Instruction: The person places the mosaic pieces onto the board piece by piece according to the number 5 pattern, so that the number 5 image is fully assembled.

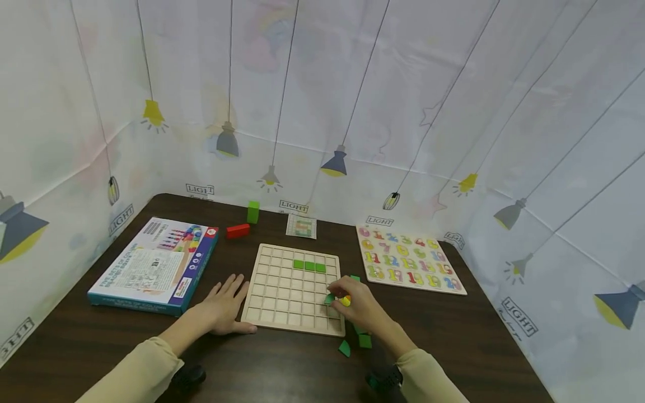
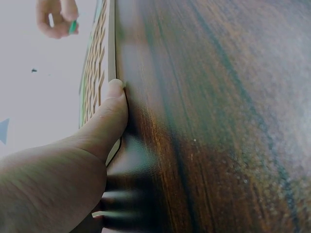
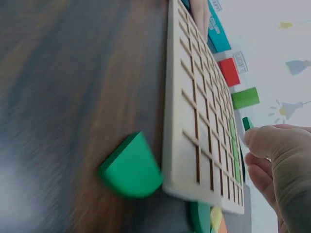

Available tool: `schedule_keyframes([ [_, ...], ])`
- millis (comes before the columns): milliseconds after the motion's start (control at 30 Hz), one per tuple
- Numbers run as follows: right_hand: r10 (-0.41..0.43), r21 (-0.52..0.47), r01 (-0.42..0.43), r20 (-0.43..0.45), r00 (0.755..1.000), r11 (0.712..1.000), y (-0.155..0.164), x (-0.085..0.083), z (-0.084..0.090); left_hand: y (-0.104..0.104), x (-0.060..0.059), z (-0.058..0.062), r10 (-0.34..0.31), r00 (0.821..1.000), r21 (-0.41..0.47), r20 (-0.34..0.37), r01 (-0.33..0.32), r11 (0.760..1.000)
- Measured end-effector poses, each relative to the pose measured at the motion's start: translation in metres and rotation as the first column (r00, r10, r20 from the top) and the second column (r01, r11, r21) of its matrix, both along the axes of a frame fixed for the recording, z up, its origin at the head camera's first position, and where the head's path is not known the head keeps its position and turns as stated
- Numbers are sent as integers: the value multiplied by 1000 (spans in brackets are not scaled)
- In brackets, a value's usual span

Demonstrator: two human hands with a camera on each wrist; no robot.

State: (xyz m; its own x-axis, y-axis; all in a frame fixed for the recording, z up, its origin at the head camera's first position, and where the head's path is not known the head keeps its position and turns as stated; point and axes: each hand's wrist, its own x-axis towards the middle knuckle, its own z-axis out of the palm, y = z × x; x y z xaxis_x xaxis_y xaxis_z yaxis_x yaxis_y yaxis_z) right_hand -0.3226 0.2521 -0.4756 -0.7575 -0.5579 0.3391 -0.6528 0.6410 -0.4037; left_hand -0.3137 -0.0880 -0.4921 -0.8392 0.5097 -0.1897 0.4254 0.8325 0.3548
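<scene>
A wooden grid board (image 1: 287, 288) lies on the table, with three green squares (image 1: 309, 266) in a row in its upper part. My left hand (image 1: 227, 307) rests at the board's lower left corner, fingers spread, and its thumb (image 2: 114, 92) touches the front edge. Over the board's right side, my right hand (image 1: 356, 302) pinches a small green piece (image 1: 330, 299) between thumb and fingers. That green piece (image 3: 247, 123) also shows at the fingertips in the right wrist view, raised above the board; the fingers partly cover it.
Right of the board lie a green quarter-round piece (image 1: 345, 348), a green square (image 1: 365, 341) and a yellow piece (image 1: 345, 300). Behind it are a red block (image 1: 238, 231), a green block (image 1: 253, 212) and a pattern card (image 1: 301, 226). A box (image 1: 156, 263) and a number board (image 1: 410, 260) flank it.
</scene>
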Motion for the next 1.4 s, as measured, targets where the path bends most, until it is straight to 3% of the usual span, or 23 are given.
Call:
schedule_keyframes([
  [167,-10,-11,10,-8,1000,1000,-16,-16,-3,-1,-3,-7,0,1000,27,-19,1,1000],
  [433,-26,-56,27,28,999,998,-33,-34,-11,2,1,3,13,1000,-21,-5,-13,1000],
  [767,-71,-87,69,-28,997,994,-46,-51,-19,0,-7,-13,18,999,-28,-39,-19,999],
  [1000,-125,-66,125,-10,992,990,-64,-67,-21,-1,-6,-9,10,1000,20,-6,-10,1000],
  [1167,-176,-57,177,26,984,983,-76,-80,-22,-1,-6,-11,21,1000,-26,-19,-21,999],
  [1400,-179,-69,184,69,981,981,-84,-89,-25,0,0,0,21,999,-38,-24,-22,999],
])
